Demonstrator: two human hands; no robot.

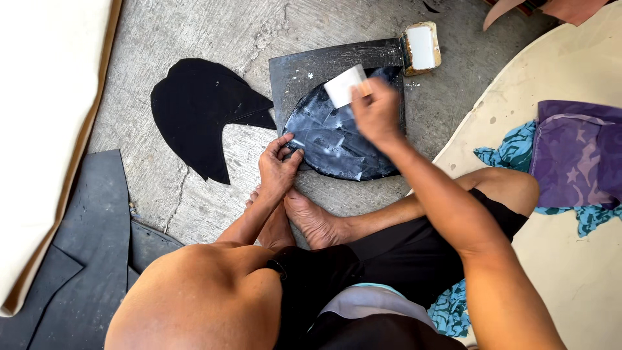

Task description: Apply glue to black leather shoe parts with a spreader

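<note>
A: What lies nearest?
B: Bare concrete floor (pixel 194 26), cracked, with dark sheets (pixel 84 259) at the left.

A: And the hands?
B: The left hand (pixel 277 167) presses its fingertips on the edge of a black oval piece (pixel 330 146) smeared whitish, lying on a dark square board (pixel 304 65). The right hand (pixel 376 113) pinches a white spreader card (pixel 345 85) against it.

A: Farther off?
B: A small tin (pixel 421 47) of white paste; a black cut-out (pixel 201 110) to the left.

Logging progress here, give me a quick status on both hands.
Right hand holds white scraper over glue-smeared black piece. Left hand pins its edge. Nothing in the way.
</note>
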